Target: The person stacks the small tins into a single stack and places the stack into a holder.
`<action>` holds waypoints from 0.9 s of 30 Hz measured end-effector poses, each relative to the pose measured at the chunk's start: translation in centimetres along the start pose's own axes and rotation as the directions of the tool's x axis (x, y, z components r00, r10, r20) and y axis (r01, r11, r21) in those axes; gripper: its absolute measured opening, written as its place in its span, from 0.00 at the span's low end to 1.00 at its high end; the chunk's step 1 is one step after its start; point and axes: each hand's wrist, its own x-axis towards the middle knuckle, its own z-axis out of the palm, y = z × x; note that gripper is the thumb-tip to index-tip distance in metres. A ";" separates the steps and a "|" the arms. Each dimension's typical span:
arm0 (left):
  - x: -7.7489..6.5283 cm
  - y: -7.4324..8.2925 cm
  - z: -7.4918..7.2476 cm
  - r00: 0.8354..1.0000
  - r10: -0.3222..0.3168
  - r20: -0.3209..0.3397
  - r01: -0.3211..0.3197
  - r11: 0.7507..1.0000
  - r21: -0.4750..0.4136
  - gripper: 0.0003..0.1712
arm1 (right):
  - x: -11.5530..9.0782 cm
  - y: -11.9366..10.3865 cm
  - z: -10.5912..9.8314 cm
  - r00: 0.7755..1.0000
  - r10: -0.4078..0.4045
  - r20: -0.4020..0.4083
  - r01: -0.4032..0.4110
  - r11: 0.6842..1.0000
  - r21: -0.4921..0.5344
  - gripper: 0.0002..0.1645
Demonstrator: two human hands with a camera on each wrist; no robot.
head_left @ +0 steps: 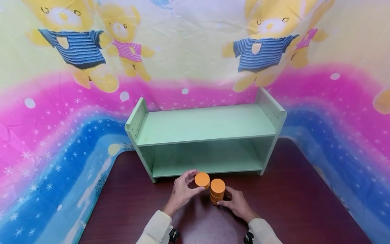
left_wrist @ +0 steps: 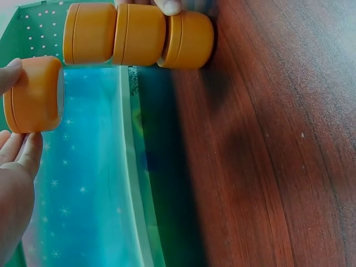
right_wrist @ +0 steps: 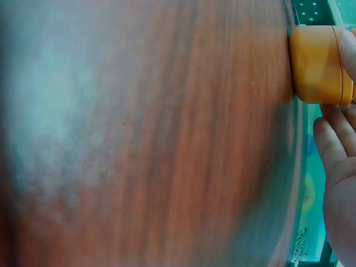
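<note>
My left hand [head_left: 182, 189] pinches a small round orange jar [head_left: 202, 179] between thumb and fingers, off the table. In the left wrist view this jar [left_wrist: 38, 97] shows a lid seam and a pale disc at one end. Just right of it stands a stack of three like jars [head_left: 217, 187], one on top of another. My right hand [head_left: 238, 204] grips the stack low down, its thumb in front and fingers behind. The right wrist view shows the bottom jar [right_wrist: 318, 65] on the table between thumb and fingers; the upper jars lie outside that view.
A pale green two-tier shelf [head_left: 207, 123] stands behind the hands on the dark red wooden table [head_left: 304, 203]. Its front edge is close beyond the jars. A printed cloth [head_left: 189, 51] with bears hangs around the back and sides.
</note>
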 end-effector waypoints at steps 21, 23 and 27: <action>0.3 0.4 1.0 0.999 0.015 0.033 -0.015 1.000 -0.004 0.35 | 0.1 0.2 0.0 1.000 -0.017 0.007 0.017 1.000 -0.013 0.36; 0.4 0.4 1.2 0.999 0.020 0.043 -0.020 1.000 -0.014 0.35 | 0.1 0.2 0.0 1.000 -0.016 0.005 0.016 1.000 -0.012 0.36; 0.5 0.4 1.5 0.997 0.036 0.062 -0.034 0.999 -0.033 0.35 | 0.0 0.0 -0.1 1.000 -0.019 0.004 0.019 1.000 -0.010 0.36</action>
